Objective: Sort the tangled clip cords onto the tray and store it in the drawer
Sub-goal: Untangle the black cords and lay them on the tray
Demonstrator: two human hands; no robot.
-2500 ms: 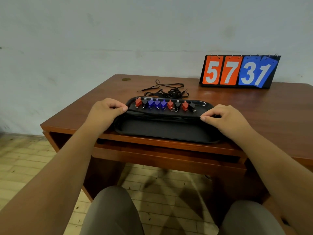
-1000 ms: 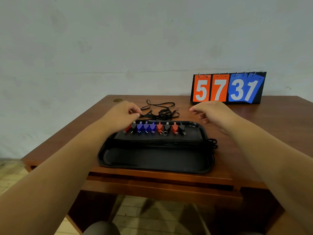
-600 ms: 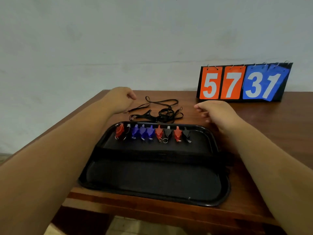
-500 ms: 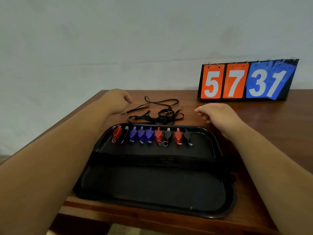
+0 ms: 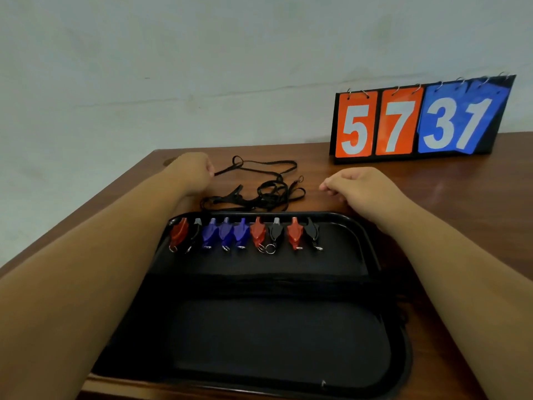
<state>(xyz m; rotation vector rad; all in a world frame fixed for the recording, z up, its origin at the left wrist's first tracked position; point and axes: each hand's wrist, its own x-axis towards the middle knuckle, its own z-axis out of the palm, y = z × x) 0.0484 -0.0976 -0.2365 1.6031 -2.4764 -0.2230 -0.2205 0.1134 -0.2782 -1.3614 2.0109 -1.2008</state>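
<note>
A black tray (image 5: 372,255) lies on the wooden desk in front of me. Along its far part sits a row of several clips (image 5: 245,235) in red, blue and black, and their cords run as a dark band across the tray's middle. Just behind the tray lies a tangled black cord (image 5: 271,192) with a black clip (image 5: 238,193). My left hand (image 5: 193,173) is closed at the left end of this cord, pinching it. To the right of the tangle, my right hand (image 5: 357,186) hovers with curled fingers, holding nothing.
A flip scoreboard (image 5: 418,125) reading 57 and 31 stands at the desk's back right against the wall. The desk's left edge (image 5: 86,209) runs diagonally close to my left forearm. Bare wood lies right of the tray.
Both hands let go of the tray's sides and reached past it to the tangled cord. The left hand closed on the cord's end. The view moved closer over the tray.
</note>
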